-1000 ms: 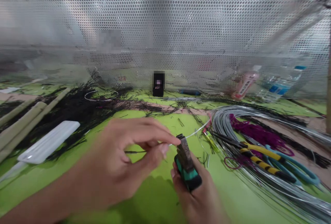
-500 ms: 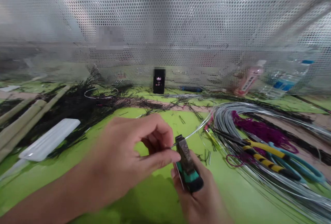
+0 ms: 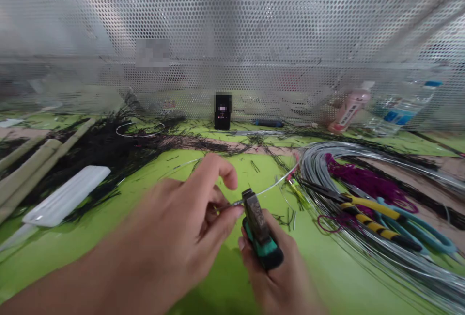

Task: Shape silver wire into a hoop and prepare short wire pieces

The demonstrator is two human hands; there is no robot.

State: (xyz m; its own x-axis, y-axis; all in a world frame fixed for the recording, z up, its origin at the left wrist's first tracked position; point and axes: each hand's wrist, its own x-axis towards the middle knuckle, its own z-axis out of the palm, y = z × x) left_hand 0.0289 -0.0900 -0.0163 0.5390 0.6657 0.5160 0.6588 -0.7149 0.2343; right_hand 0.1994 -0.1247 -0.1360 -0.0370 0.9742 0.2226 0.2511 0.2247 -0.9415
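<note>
My right hand grips small pliers with green and black handles, jaws pointing up and away. A thin silver wire runs from the jaws toward the wire coil at right. My left hand pinches the wire's near end just left of the jaws, thumb and middle fingers together, index finger raised and curled above. Both hands hover over the green mat near its front.
A coil of grey wire lies at right with yellow-and-black pliers, teal scissors and magenta thread. Black strands and a white tray lie left. A perforated metal screen stands behind, with bottles at right.
My left hand has shifted slightly right and lower, its index finger lifted off the pinch. The pliers and right hand stay almost where they were.
</note>
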